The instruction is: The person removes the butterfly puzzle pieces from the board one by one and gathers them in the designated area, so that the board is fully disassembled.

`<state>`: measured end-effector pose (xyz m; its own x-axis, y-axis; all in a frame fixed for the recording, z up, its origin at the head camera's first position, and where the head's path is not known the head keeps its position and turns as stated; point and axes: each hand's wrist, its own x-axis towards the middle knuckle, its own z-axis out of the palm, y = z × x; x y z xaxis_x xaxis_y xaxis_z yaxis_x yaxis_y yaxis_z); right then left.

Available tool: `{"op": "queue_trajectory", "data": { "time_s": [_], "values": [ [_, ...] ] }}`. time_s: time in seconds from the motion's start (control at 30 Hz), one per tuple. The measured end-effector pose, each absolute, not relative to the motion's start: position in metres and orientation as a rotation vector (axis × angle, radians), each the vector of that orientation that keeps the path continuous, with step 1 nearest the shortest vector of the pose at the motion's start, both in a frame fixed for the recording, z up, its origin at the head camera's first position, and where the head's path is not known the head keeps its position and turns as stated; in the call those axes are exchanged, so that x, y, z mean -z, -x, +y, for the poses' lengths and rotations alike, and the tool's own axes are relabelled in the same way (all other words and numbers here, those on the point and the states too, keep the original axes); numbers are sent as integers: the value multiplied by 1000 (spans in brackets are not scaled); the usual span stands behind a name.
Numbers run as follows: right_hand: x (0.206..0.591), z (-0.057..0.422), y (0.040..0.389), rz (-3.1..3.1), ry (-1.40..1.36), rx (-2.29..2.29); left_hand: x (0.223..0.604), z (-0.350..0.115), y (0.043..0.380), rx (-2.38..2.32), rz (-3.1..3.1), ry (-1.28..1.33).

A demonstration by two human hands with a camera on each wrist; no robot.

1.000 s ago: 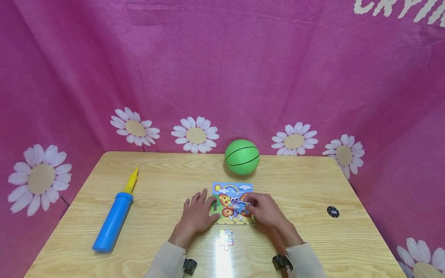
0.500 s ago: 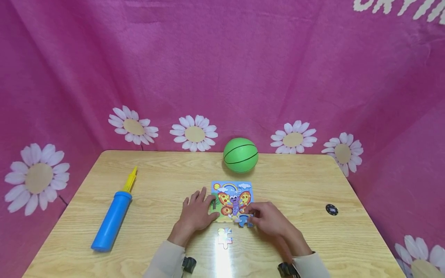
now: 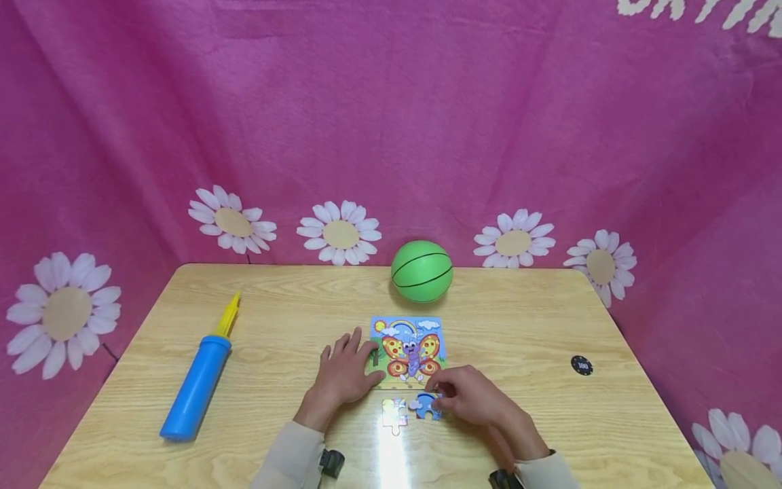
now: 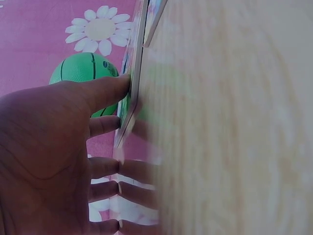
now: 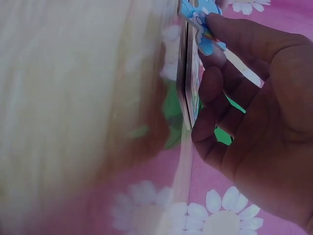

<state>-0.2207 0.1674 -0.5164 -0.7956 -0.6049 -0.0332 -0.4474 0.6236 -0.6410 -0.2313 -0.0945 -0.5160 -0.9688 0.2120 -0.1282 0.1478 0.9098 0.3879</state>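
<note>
A butterfly jigsaw puzzle [image 3: 412,346] lies on the wooden table in a flat board. My left hand [image 3: 345,372] rests at its left side, fingers spread, with thumb and forefinger on the board's edge; the left wrist view shows the thumb [image 4: 110,92] touching that edge. Between thumb and forefinger my right hand [image 3: 473,397] pinches a blue puzzle piece [image 3: 426,405] just in front of the board. In the right wrist view this piece [image 5: 203,24] is tilted, its printed face partly showing. Beside it, a yellowish puzzle piece [image 3: 394,414] lies on the table.
Behind the puzzle sits a green ball [image 3: 421,272]. A blue hand pump [image 3: 198,387] with a yellow nozzle lies at the left. On the right is a black round chip [image 3: 582,365] marked 100. A pink flowered cloth [image 3: 391,136] hangs behind the table.
My right hand has drawn the blue piece from over the butterfly toward the front, down beside the loose piece. The butterfly's right wing now shows. My left hand has stayed in place.
</note>
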Motion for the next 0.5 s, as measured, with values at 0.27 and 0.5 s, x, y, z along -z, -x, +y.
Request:
{"op": "queue_trajectory", "data": {
  "time_s": [0.27, 0.5],
  "values": [
    [515, 164, 216, 2594, 854, 852, 515, -94, 232, -578, 2906, -277],
    [518, 164, 215, 2659, 880, 758, 518, -94, 232, -580, 2904, -271]
  ]
}}
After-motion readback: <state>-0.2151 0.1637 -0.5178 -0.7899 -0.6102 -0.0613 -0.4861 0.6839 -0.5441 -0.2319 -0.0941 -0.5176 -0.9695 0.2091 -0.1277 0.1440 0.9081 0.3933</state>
